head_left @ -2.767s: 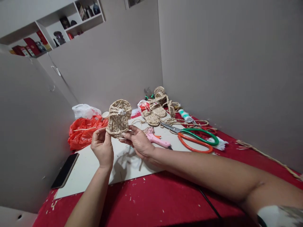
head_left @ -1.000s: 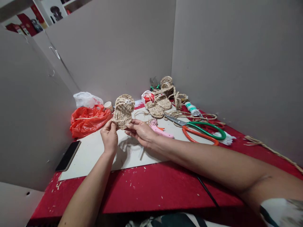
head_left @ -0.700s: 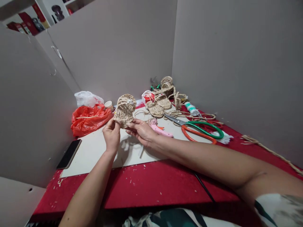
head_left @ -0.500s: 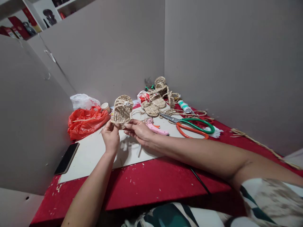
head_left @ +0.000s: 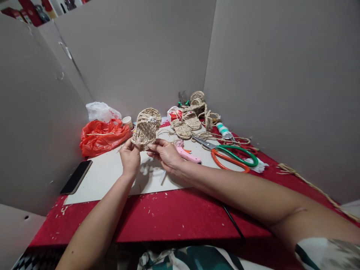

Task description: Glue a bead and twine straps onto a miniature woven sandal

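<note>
A small woven straw slipper [head_left: 146,129] is held up above the white board, its sole facing me and a cluster of pearly beads on its strap. My left hand [head_left: 130,157] pinches its lower left edge between thumb and fingers. On the lower right edge, my right hand [head_left: 167,153] grips the slipper with thumb and forefinger. Just right of that hand lies a pink glue gun [head_left: 188,154], partly covered by the hand. Large scissors [head_left: 233,153] with green and orange handles rest farther right, blades pointing to the back left.
More woven slippers [head_left: 181,128] and cord are heaped at the back right. A red plastic bag [head_left: 104,138], a white bag [head_left: 101,111] and a paper cup [head_left: 127,121] stand at the back left. A phone [head_left: 76,177] lies on the left edge of the white board [head_left: 104,183]. Grey panels enclose the table.
The camera view has shifted slightly, so the table sits a little differently in the picture. Both hands keep their hold on the slipper, which looks slightly higher and tilted a bit to the right.
</note>
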Motion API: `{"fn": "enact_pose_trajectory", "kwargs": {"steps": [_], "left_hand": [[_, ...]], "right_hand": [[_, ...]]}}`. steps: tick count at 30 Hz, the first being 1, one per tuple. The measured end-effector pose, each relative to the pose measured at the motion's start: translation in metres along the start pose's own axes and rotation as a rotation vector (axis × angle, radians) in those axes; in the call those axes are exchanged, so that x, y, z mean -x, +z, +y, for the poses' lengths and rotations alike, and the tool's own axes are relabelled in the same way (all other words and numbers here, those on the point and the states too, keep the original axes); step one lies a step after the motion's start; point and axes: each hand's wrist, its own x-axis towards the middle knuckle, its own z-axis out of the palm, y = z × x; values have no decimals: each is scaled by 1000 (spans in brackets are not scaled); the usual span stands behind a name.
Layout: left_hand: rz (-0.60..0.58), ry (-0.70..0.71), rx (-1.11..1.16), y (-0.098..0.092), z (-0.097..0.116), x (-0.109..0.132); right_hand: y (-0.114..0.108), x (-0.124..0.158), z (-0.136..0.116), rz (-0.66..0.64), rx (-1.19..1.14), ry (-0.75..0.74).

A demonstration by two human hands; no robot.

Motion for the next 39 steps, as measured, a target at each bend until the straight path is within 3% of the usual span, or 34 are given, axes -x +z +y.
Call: {"fn": "enact_pose_trajectory", "kwargs": {"steps": [7, 13, 17, 24, 32, 35, 39], "left_hand": [[44, -188, 32, -3, -4, -3], [-2, -221, 16, -4, -1, -4], [-8, -142, 4, -2, 5, -2], [130, 113, -67, -5, 6, -5], [85, 333, -377, -22, -2, -13], [87, 317, -425, -25, -2, -17], [21, 182, -385, -22, 4, -19]], "right_hand": [[1, -3, 3, 1, 5, -27], [0, -6, -8, -17, 37, -74], [0, -8, -14, -20, 58, -105], [0, -6, -14, -29, 95, -107], [1, -6, -12, -36, 106, -129], [1, -6, -12, -37, 115, -145], [-1, -8, -13, -31, 208, -235]]}}
